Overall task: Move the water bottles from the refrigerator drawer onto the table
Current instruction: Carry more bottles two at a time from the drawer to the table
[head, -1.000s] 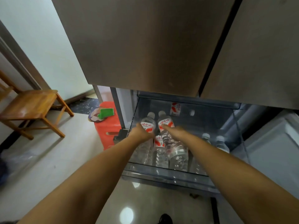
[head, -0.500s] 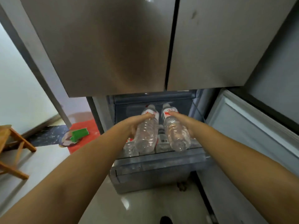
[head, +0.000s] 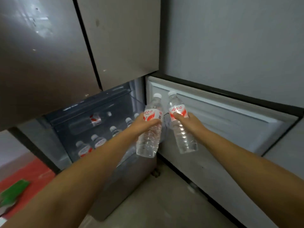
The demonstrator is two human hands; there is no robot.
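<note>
My left hand (head: 144, 123) grips a clear water bottle (head: 148, 140) with a red and white label. My right hand (head: 189, 120) grips a second, matching water bottle (head: 185, 137). Both bottles are held side by side in the air, caps pointing away, in front of the open lower door. To the left, the pulled-out refrigerator drawer (head: 131, 170) holds several more bottles (head: 98, 142) standing upright. One more bottle (head: 95, 119) lies on its side at the back. No table is in view.
The closed upper refrigerator doors (head: 65, 46) hang above the drawer. The swung-open lower door (head: 230, 129) stands on the right. A red stool (head: 28, 176) with a green item (head: 13, 193) on it sits at the lower left. Tiled floor (head: 156, 203) lies below.
Both hands have lifted a bottle each out of the drawer and carried them to the right. My view has swung right, so the drawer now sits left of the hands.
</note>
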